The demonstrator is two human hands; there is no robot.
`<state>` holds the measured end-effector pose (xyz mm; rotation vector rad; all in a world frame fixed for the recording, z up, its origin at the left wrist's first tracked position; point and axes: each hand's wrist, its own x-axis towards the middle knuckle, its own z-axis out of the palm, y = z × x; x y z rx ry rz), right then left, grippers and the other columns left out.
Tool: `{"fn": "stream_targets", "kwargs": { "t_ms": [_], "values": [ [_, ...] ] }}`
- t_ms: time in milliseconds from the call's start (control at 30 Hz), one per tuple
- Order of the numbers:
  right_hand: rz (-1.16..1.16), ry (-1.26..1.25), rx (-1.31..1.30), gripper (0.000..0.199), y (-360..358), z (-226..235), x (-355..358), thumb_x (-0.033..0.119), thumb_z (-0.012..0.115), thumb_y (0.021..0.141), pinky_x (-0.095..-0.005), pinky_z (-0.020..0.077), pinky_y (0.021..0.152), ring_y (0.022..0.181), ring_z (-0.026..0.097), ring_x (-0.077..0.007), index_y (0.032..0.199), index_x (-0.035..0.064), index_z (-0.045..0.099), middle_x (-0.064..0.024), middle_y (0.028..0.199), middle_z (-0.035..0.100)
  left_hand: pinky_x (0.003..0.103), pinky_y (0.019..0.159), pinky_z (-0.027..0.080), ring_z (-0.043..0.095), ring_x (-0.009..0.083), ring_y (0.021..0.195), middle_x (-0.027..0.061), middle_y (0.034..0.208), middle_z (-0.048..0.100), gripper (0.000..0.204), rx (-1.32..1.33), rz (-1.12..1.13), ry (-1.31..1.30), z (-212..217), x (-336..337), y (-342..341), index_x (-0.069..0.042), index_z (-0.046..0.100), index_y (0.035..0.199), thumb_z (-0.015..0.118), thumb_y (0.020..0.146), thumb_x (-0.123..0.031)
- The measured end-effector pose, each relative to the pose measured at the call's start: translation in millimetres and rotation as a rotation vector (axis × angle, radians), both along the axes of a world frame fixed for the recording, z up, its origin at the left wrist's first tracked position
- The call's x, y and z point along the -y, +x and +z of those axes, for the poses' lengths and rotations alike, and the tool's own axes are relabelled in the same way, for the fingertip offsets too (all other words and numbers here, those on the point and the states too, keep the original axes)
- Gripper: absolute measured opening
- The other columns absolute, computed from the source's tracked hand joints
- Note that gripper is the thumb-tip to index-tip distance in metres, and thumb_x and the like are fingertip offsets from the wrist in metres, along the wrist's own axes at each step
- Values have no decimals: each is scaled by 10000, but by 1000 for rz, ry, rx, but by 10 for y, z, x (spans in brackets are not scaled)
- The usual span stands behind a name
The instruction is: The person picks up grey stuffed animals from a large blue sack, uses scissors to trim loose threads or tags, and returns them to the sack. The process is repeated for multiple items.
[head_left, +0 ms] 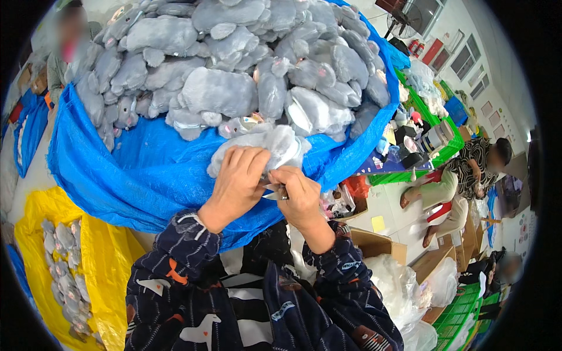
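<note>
Left hand (236, 178) curled over a light grey plush toy (275, 146), fingers spread across its lower side and gripping the fur. Right hand (300, 196) closed narrowly on a small metal tool (274, 190), perhaps snips, its tip pointing toward the left hand and touching the toy's underside; too small to tell more. Both hands close together, nearly touching, just above the near edge of a big blue tarp sack (146, 169). Held toy resting against that near edge, at the foot of a tall heap of grey plush toys (234, 58) filling the sack up to the far rim. Dark patterned sleeves (187, 245) rising from the lower edge, with a striped garment between them.

Off to the left on the floor, a yellow sack (105, 257) lying open, a loose row of more grey toys (61, 269) along its left part. To the right, green plastic crates (445, 149) stacked with mixed goods, well apart from the hands. Beyond them a seated person in a black-and-white patterned top (477, 167), bent over. Another person (67, 52) at the far left corner behind the heap. Cardboard boxes (380, 245) and clear plastic bags (404, 292) near the right sleeve, lower right.
</note>
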<state>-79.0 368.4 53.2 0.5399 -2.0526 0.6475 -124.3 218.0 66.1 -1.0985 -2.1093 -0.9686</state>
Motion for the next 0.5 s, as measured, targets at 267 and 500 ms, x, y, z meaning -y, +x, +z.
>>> {"fn": "stream_targets", "kwargs": {
  "t_ms": [267,500],
  "values": [
    [-147,-442,301,130,-117,29,-400,71,640,843,-282,473,637,687,595,-168,867,-35,570,-112,771,627,482,967,380,553,267,962,84,976,587,350,-123,-148,-36,-358,111,-18,-18,604,947,627,602,39],
    [251,-548,956,246,-578,-117,-527,238,669,850,-243,389,665,728,473,-77,864,-2,615,18,768,559,512,996,374,561,265,984,86,992,588,392,-69,-218,56,-564,373,-27,-11,608,947,623,566,77]
  ]
}}
